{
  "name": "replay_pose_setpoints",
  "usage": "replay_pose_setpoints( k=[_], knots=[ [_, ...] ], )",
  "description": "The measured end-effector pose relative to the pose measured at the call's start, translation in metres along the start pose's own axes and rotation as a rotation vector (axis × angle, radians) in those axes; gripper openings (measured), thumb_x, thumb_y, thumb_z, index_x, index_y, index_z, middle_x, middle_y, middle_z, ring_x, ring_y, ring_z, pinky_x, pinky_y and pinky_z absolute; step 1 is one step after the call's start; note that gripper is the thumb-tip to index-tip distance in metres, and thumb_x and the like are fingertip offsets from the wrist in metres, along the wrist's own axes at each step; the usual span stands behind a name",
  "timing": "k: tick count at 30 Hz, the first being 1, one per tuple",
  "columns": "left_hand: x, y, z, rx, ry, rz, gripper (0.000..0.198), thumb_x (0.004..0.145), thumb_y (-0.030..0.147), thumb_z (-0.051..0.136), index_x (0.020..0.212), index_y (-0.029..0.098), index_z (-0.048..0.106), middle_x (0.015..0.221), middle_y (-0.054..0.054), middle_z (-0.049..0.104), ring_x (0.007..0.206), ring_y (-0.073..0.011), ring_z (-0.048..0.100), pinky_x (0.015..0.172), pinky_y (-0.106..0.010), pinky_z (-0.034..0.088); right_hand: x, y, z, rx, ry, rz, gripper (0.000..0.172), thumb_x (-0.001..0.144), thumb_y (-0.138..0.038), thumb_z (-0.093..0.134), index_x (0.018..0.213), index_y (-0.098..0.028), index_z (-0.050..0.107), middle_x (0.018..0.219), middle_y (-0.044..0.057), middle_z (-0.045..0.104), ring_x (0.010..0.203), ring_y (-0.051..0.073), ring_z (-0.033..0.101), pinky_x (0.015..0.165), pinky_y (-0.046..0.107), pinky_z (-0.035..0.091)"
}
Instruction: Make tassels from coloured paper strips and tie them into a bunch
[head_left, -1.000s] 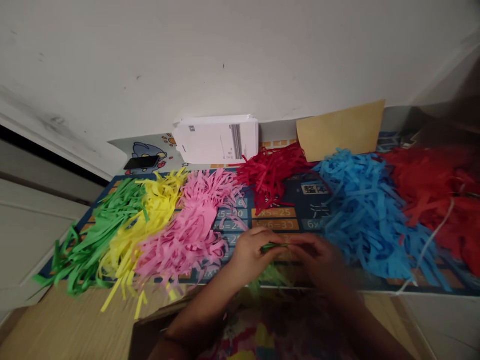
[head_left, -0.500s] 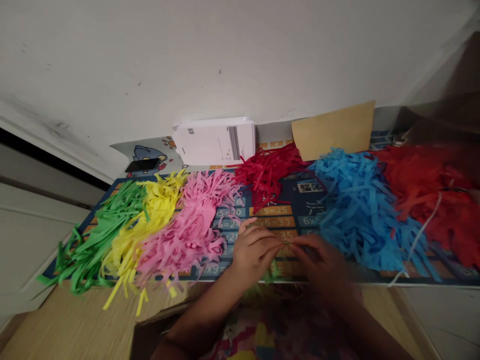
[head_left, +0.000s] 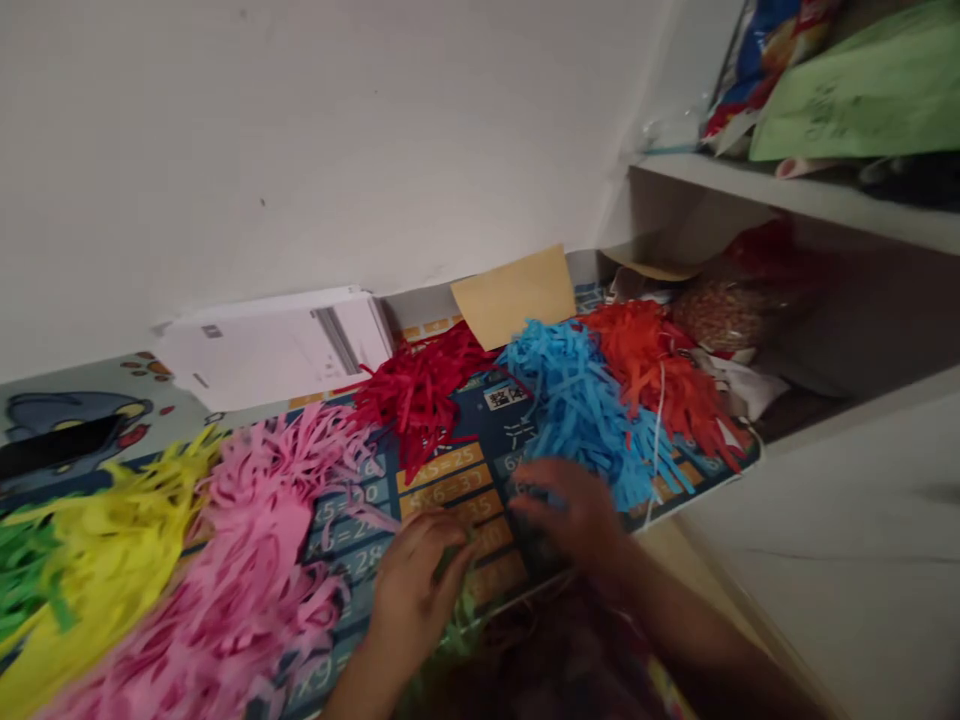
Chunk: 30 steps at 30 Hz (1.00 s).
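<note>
Blurred green paper strips [head_left: 461,620] hang below my left hand [head_left: 420,570], whose thumb and fingers are pinched on them near the mat's front edge. My right hand [head_left: 566,505] is apart from it, beside the blue paper strips [head_left: 574,400], with fingers spread and nothing visible between them. Dark red strips [head_left: 420,395] lie beyond both hands. Pink strips [head_left: 262,540] are left of my left hand, followed by yellow [head_left: 120,555] and green strips. An orange-red bundle [head_left: 656,370] touches the blue one on its right.
The strips lie on a blue printed mat [head_left: 480,480]. White packets [head_left: 277,345] and a tan card [head_left: 517,295] lean by the wall. At right, a shelf [head_left: 795,195] holds bags above a red bag [head_left: 742,290]. A pale cord [head_left: 660,430] crosses the blue strips.
The view has swung right, bringing the shelf into sight. My right hand has come away from my left and its fingers have opened; both hands were together at a thin green strip.
</note>
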<state>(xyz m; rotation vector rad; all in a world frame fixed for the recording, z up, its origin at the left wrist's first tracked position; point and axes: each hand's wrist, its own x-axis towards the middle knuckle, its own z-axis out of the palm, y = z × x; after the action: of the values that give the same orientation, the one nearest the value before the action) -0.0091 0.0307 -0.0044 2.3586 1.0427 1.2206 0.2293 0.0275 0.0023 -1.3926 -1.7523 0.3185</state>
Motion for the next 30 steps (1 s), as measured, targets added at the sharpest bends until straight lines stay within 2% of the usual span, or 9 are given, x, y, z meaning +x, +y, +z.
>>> replay_pose_setpoints(
  k=[4, 7, 10, 14, 19, 21, 24, 26, 30],
  knots=[
    [0.003, 0.0, -0.01, -0.04, 0.037, 0.011, 0.008, 0.087, 0.029, 0.068, 0.082, 0.024, 0.072, 0.077, -0.001, 0.073, 0.073, -0.0153, 0.072, 0.065, -0.022, 0.058, 0.066, 0.082, -0.102, -0.437, 0.276, 0.451, 0.037, 0.095, -0.047, 0.049, 0.093, -0.021, 0.075, 0.107, 0.015, 0.072, 0.106, 0.029, 0.063, 0.091, 0.043, 0.047],
    [0.005, -0.001, -0.013, -0.094, 0.051, -0.046, 0.013, 0.087, 0.033, 0.068, 0.08, 0.025, 0.075, 0.075, -0.001, 0.073, 0.064, -0.0145, 0.071, 0.057, -0.02, 0.057, 0.091, 0.129, -0.152, -0.503, 0.229, 0.613, 0.031, 0.074, -0.043, 0.075, 0.056, -0.019, 0.067, 0.067, 0.016, 0.068, 0.079, 0.033, 0.065, 0.075, 0.046, 0.048],
    [0.005, -0.001, -0.012, -0.137, 0.067, -0.123, 0.012, 0.085, 0.032, 0.068, 0.079, 0.026, 0.076, 0.075, -0.001, 0.074, 0.065, -0.0159, 0.072, 0.058, -0.021, 0.058, 0.087, 0.152, -0.166, -0.476, 0.193, 0.675, 0.022, 0.063, -0.033, 0.079, 0.051, -0.019, 0.067, 0.052, 0.008, 0.062, 0.057, 0.024, 0.06, 0.06, 0.036, 0.044],
    [0.004, 0.0, -0.013, -0.207, 0.039, -0.21, 0.009, 0.083, 0.027, 0.068, 0.08, 0.025, 0.076, 0.077, -0.001, 0.075, 0.07, -0.0167, 0.072, 0.061, -0.021, 0.058, 0.061, 0.159, -0.168, -0.387, 0.343, 0.677, 0.032, 0.075, -0.044, 0.066, 0.076, -0.014, 0.076, 0.06, 0.009, 0.066, 0.058, 0.022, 0.06, 0.053, 0.031, 0.04],
    [0.005, 0.003, -0.006, -0.371, -0.048, -0.318, 0.009, 0.08, 0.027, 0.07, 0.075, 0.022, 0.075, 0.075, -0.003, 0.073, 0.069, -0.0177, 0.07, 0.062, -0.023, 0.056, 0.008, 0.114, -0.135, -0.092, 0.526, 0.643, 0.05, 0.081, -0.06, 0.054, 0.092, -0.015, 0.072, 0.075, 0.009, 0.069, 0.061, 0.019, 0.059, 0.055, 0.03, 0.045],
    [0.006, 0.008, 0.001, -0.504, -0.148, -0.39, 0.013, 0.081, 0.03, 0.069, 0.073, 0.021, 0.074, 0.077, -0.005, 0.074, 0.073, -0.0188, 0.07, 0.066, -0.025, 0.055, -0.019, 0.072, -0.097, 0.045, 0.446, 0.605, 0.045, 0.078, -0.062, 0.06, 0.077, -0.018, 0.072, 0.075, 0.007, 0.069, 0.062, 0.018, 0.06, 0.058, 0.03, 0.047],
    [0.006, 0.017, 0.014, -0.705, -0.344, -0.48, 0.019, 0.081, 0.033, 0.066, 0.071, 0.018, 0.072, 0.107, -0.011, 0.074, 0.093, -0.0234, 0.071, 0.082, -0.031, 0.055, -0.052, 0.005, -0.03, 0.309, 0.124, 0.421, 0.027, 0.079, -0.047, 0.072, 0.068, -0.022, 0.074, 0.077, 0.004, 0.065, 0.072, 0.017, 0.059, 0.068, 0.029, 0.046],
    [0.005, 0.022, 0.02, -0.786, -0.451, -0.525, 0.02, 0.081, 0.034, 0.066, 0.071, 0.018, 0.071, 0.12, -0.012, 0.071, 0.103, -0.0256, 0.068, 0.087, -0.032, 0.053, -0.063, -0.026, 0.005, 0.386, 0.076, 0.365, 0.019, 0.08, -0.039, 0.072, 0.068, -0.024, 0.076, 0.071, 0.002, 0.059, 0.069, 0.015, 0.056, 0.066, 0.028, 0.043],
    [0.003, 0.026, 0.024, -0.835, -0.578, -0.645, 0.024, 0.082, 0.039, 0.065, 0.074, 0.017, 0.069, 0.073, -0.006, 0.073, 0.069, -0.019, 0.068, 0.065, -0.026, 0.051, -0.07, -0.045, 0.035, 0.641, 0.166, 0.504, 0.014, 0.075, -0.033, 0.075, 0.065, -0.024, 0.073, 0.067, -0.001, 0.054, 0.066, 0.014, 0.052, 0.063, 0.027, 0.042]
  ],
)
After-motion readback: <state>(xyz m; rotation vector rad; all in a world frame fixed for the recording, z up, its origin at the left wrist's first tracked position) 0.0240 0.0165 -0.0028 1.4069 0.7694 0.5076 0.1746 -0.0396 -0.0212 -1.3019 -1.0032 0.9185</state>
